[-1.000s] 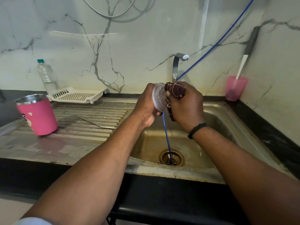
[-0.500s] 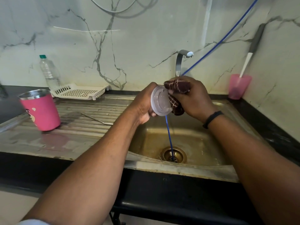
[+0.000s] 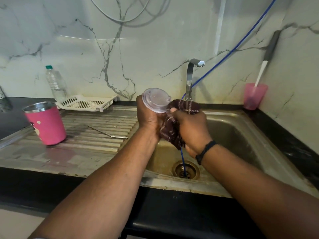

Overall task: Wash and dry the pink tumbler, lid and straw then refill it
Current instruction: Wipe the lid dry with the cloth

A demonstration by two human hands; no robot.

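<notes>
Fingers of the left hand (image 3: 148,116) curl round the rim of the clear lid (image 3: 156,100), tilting its flat face up and toward the right so the other hand can reach it. Over on that side, the right hand (image 3: 190,128) has its fingers bunched on a dark brown cloth (image 3: 174,128), pressed against the lid's edge, which reads as drying rather than washing, since no water runs from the tap (image 3: 192,73). Both hands work above the sink (image 3: 241,128), probably so drips fall into the basin. On the ribbed drainer to the left, the pink tumbler (image 3: 45,123) stands upright and open, with the metal straw (image 3: 107,132) lying flat just beside it, both likely set there to drain. Refilling looks some way off.
</notes>
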